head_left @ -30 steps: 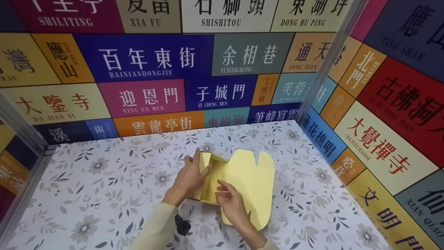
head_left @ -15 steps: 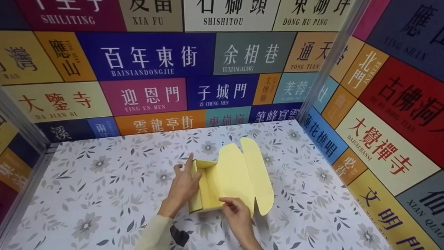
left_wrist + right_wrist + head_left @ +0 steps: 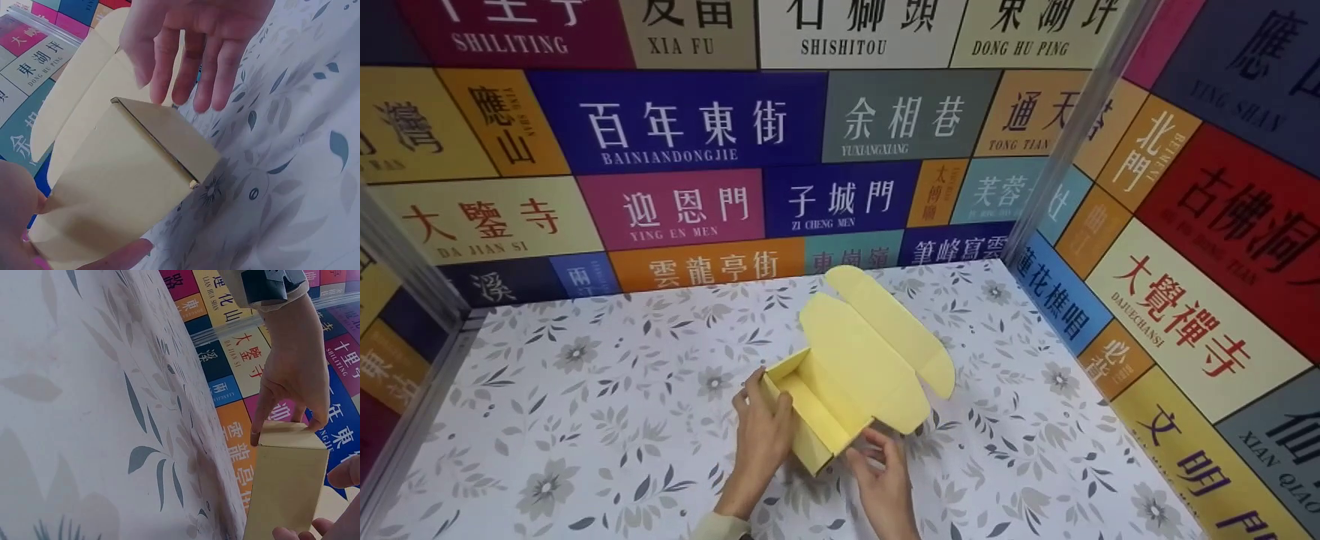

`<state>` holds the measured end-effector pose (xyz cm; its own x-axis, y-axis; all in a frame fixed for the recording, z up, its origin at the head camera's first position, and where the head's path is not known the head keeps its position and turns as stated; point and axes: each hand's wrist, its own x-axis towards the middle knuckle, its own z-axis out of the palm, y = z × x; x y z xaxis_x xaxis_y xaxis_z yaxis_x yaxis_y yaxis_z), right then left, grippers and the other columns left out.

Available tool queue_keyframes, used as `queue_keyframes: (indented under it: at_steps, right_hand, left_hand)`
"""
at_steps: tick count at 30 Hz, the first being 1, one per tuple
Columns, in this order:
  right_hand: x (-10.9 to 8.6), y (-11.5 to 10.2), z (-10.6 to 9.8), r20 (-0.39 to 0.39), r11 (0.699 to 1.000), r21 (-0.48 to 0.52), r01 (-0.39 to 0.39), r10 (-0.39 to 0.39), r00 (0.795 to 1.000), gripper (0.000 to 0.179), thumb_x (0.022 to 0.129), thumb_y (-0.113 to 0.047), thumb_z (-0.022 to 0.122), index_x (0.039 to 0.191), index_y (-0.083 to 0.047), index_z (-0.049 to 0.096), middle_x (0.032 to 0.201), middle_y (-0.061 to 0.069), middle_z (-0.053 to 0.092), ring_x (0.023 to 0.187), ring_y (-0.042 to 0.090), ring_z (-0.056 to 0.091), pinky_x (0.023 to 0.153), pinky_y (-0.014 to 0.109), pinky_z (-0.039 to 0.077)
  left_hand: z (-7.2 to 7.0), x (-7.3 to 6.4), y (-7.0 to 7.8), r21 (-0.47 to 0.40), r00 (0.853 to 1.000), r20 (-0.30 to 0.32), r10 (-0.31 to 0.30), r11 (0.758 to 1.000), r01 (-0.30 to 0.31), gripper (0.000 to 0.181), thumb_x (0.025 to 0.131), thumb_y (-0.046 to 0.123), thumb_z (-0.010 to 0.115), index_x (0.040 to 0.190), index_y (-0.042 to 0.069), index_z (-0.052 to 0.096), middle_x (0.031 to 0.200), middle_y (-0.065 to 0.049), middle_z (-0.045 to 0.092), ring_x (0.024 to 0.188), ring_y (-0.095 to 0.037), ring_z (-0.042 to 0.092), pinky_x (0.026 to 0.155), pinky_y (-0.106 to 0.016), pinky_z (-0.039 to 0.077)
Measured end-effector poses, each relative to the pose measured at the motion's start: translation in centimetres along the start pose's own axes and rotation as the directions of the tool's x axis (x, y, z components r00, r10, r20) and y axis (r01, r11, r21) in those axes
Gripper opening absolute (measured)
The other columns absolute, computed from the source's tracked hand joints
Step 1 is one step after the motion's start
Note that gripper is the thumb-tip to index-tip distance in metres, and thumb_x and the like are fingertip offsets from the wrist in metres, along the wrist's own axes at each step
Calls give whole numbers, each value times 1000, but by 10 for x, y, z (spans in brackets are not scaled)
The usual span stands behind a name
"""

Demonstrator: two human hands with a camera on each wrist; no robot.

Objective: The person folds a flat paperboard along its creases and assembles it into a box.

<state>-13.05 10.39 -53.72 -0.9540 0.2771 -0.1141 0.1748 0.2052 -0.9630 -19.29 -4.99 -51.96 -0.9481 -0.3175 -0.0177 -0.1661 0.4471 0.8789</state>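
Observation:
A yellow cardboard box [image 3: 832,409] is tilted over the table in the head view, its inside facing up. Its lid [image 3: 870,337], with a rounded tuck flap [image 3: 892,322], stands folded back to the far right. My left hand [image 3: 761,431] grips the box's left wall, thumb over the top edge and fingers outside. The right wrist view shows the left hand [image 3: 295,377] spanning one end of the box. Beside the near right corner is my right hand [image 3: 881,476], fingers loosely bent. In the left wrist view the right hand's fingers [image 3: 211,73] extend down close to the box's end panel.
Under the box spreads a table [image 3: 607,420] with a white floral cover. Panels with large characters [image 3: 675,127] rise behind it and along the right side [image 3: 1185,285]. A dark strap [image 3: 267,284] sits on the left sleeve.
The box has turned, so its lid now points to the far right and its open side faces up more. The left hand turned with it; the right hand moved from the lid to the near corner.

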Motion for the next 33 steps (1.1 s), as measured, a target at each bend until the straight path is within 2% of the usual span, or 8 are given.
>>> queue_keyframes:
  at_steps: [3, 8, 16, 23, 26, 29, 31, 33]
  right_hand:
    - [0, -2, 2, 31, 999, 29, -23, 22, 999, 54, 95, -23, 68, 140, -1, 49, 139, 21, 48, 121, 31, 56, 95, 39, 56]
    - [-1, -3, 4, 57, 1000, 16, 0, -1, 998, 70, 93, -33, 71, 148, 0, 42, 145, 23, 46, 128, 37, 53, 101, 47, 53]
    - [10, 2, -4, 133, 1000, 2, 25, -25, 991, 85, 87, -35, 78, 153, -3, 37, 141, 22, 46, 132, 38, 51, 106, 47, 51]
    - [23, 13, -11, 229, 997, 48, 57, -66, 971, 81, 89, -23, 77, 154, -1, 34, 142, 24, 44, 134, 42, 48, 108, 42, 50]
    - [28, 15, -15, 249, 995, 44, 86, -94, 964, 77, 90, -19, 76, 153, -1, 36, 143, 24, 45, 135, 44, 48, 108, 41, 50]
    - [32, 17, -19, 274, 991, 58, 122, -133, 952, 74, 91, -14, 74, 153, 1, 36, 146, 26, 42, 137, 46, 46, 109, 41, 48]
    - [34, 18, -20, 291, 988, 66, 138, -152, 944, 72, 92, -11, 72, 152, 4, 35, 149, 28, 40, 139, 48, 44, 111, 41, 46]
    - [36, 19, -21, 308, 988, 74, 138, -155, 939, 72, 92, -9, 71, 152, 7, 34, 151, 30, 37, 140, 49, 41, 112, 42, 44]
  left_hand:
    - [0, -5, 0, -34, 1000, -20, -1, 999, 1, 56, 99, 26, 50, 148, 5, 34, 143, -32, 37, 108, -41, 57, 95, -56, 50]
    - [0, -14, -2, -78, 999, -25, -34, 996, 32, 57, 99, 24, 52, 147, 1, 31, 141, -31, 38, 125, -44, 50, 108, -59, 43]
    - [-1, -25, -14, -144, 998, -38, -53, 988, 47, 52, 102, 25, 54, 141, -3, 33, 140, -34, 42, 133, -50, 45, 114, -59, 37]
    - [-4, -36, -26, -87, 997, -44, -59, 995, 55, 39, 105, 30, 49, 130, 1, 41, 136, -31, 54, 127, -45, 54, 106, -57, 44]
    - [-5, -40, -31, -63, 997, -40, -67, 996, 64, 31, 107, 30, 47, 121, 3, 46, 119, -25, 63, 108, -37, 62, 93, -51, 50]
    - [-6, -44, -34, -42, 995, -50, -85, 996, 83, 28, 107, 33, 44, 112, 6, 50, 103, -17, 67, 94, -30, 64, 81, -47, 50]
    - [-7, -46, -36, -41, 993, -53, -106, 994, 104, 27, 108, 34, 43, 106, 8, 50, 99, -15, 67, 94, -30, 65, 81, -46, 51]
    - [-8, -48, -37, -39, 991, -56, -124, 992, 122, 28, 108, 34, 42, 102, 9, 50, 103, -17, 69, 99, -33, 67, 85, -48, 53]
